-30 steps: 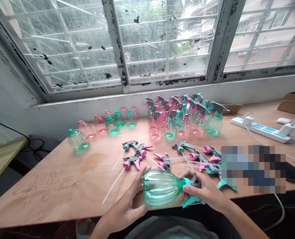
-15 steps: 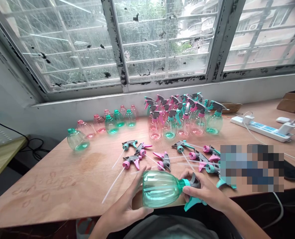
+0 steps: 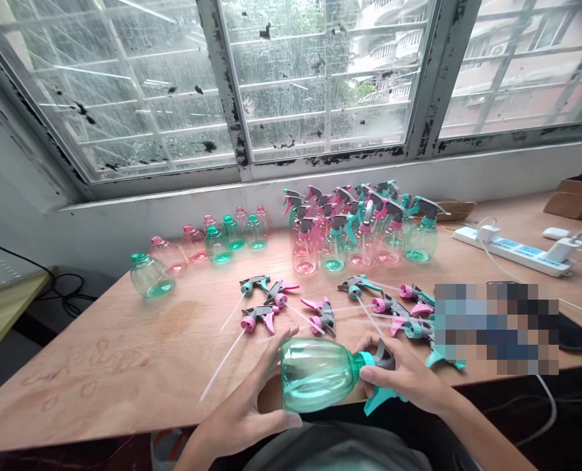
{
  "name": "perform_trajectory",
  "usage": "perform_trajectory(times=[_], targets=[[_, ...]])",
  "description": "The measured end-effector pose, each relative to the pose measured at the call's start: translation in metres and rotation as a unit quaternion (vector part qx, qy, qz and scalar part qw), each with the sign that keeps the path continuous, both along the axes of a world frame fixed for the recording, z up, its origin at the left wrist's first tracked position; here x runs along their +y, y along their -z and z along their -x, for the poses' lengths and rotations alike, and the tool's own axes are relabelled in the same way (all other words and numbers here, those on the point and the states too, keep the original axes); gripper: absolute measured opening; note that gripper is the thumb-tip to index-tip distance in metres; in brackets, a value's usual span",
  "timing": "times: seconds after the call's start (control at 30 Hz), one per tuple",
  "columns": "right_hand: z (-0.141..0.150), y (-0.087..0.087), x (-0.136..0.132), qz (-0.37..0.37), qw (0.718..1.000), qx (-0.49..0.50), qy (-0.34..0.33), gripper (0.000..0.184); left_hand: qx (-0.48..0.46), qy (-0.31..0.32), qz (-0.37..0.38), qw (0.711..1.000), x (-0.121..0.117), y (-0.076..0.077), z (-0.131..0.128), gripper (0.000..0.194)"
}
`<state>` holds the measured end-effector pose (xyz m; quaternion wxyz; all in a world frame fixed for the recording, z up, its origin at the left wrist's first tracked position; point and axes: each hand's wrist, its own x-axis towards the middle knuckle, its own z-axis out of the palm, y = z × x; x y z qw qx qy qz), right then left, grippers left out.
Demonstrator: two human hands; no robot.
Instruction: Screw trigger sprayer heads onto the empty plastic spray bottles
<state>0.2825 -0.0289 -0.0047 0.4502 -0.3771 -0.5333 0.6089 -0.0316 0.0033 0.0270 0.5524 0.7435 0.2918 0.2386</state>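
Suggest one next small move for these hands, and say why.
Perhaps the left hand, spread around the base of the green bottle, should turn it gently: the right hand holds the spray head, whose turquoise collar meets the neck; tightness can't be judged.

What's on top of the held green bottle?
A grey-and-teal spray head sits there, its teal collar hiding the mouth of the bottle. The right hand covers part of it.

bright daylight through windows (image 3: 323, 82)
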Motion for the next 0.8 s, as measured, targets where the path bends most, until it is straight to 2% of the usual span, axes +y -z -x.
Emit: perform_trajectory(times=[0.13,0.27,0.43,0.67,0.8], targets=[[0.0006,-0.0013,0.0000,-0.001,1.000,-0.002,-0.002,0.033,-0.009,0.012,0.008,1.000,-0.0015,0.0019,0.0002,0.088],[0.0011,-0.0020,-0.0002,-0.005,1.000,-0.006,0.003,0.033,0.016,-0.004,-0.018,1.000,-0.0011,0.0021,0.0016,0.097],[0.0006,-0.0006,-0.0005,-0.001,1.000,-0.010,0.015,0.036,0.014,-0.012,-0.013,1.000,-0.0008,0.0011,0.0017,0.090],[0.0017,0.0004,0.0007,0.001,0.999,0.003,0.037,0.036,0.021,-0.015,-0.018,1.000,-0.0029,0.0056,0.0014,0.096],[0.0015,0.0010,0.0004,0.000,0.999,-0.001,0.036,0.036,0.034,-0.026,-0.026,0.999,-0.0016,0.0027,0.0014,0.102]])
